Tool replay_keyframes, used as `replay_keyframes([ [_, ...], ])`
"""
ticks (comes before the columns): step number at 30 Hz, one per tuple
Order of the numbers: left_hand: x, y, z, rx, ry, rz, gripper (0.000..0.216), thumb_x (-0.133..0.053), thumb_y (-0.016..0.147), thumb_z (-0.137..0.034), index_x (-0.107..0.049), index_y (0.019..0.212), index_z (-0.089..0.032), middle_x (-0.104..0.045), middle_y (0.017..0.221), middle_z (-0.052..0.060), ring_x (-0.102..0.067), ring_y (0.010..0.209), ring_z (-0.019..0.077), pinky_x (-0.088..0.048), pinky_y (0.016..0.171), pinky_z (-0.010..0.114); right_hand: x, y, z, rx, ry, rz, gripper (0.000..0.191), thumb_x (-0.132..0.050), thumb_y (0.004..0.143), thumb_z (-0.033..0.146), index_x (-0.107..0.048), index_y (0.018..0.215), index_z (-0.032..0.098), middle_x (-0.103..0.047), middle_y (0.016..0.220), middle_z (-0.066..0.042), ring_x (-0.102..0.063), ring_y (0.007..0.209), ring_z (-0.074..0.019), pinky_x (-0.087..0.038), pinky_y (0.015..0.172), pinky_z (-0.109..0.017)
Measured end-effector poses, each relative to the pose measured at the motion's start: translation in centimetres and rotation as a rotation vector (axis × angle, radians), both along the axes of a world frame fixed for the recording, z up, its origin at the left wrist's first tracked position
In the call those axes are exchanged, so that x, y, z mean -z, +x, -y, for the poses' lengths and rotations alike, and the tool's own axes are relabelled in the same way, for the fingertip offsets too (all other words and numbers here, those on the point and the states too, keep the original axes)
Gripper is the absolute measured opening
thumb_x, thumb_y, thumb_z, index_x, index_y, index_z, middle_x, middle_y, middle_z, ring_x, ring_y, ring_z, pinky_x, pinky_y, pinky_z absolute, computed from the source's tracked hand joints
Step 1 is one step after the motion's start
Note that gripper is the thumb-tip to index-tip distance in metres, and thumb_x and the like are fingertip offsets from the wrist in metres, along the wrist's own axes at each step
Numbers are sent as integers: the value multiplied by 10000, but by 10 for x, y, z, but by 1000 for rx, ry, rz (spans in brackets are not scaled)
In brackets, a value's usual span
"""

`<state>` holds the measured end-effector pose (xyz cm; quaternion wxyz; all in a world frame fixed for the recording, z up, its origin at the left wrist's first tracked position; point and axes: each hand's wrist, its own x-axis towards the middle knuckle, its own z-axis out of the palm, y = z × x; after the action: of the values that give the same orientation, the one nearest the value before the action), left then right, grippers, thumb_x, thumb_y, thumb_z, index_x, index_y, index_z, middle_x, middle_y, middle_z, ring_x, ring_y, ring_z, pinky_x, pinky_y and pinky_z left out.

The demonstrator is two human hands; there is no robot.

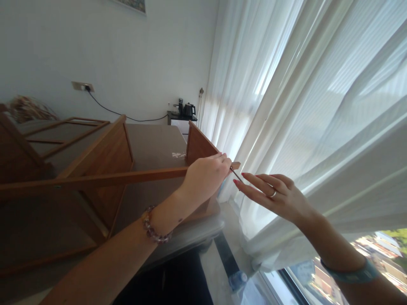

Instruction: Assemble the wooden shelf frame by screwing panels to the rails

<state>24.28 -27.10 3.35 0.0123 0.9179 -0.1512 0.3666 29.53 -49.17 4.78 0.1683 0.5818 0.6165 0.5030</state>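
Observation:
A wooden furniture frame [159, 173] lies on its side, with a long rail running toward the right. My left hand [208, 171] is closed around the rail near its right end, and the wood's tip [235, 165] pokes out past my knuckles. From that end a thin metal hex key [235, 174] slants down to the right. My right hand [273, 192] has the outer part of the key between its thumb and fingertips, its fingers fairly straight. Where the key meets the wood is partly hidden by my left hand.
The frame lies on a plastic-wrapped mattress [152, 144]. White curtains [286, 106] hang close on the right. A black kettle [189, 110] stands on a small cabinet [181, 123] by the wall. A plastic bottle [238, 279] is on the floor.

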Motion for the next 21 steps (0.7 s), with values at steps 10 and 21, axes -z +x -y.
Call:
replay_keyframes([
  [10, 1, 0, 1, -8, -11, 6, 136, -535, 947, -240, -636, 919, -153, -709, 844, 46, -675, 726, 146, -380, 544, 233, 8, -12, -25, -63, 257, -367, 73, -635, 900, 159, -643, 944, 217, -698, 811, -1, -550, 773, -161, -441, 701, -315],
  [21, 2, 2, 0, -8, -36, -4, 153, -523, 957, -240, -647, 979, -151, -730, 1020, 68, -706, 871, 171, -465, 621, 237, 38, -20, -49, -26, 677, -1551, 251, -436, 988, 286, -509, 1222, 230, -630, 731, 9, -607, 711, -156, -483, 696, -315],
])
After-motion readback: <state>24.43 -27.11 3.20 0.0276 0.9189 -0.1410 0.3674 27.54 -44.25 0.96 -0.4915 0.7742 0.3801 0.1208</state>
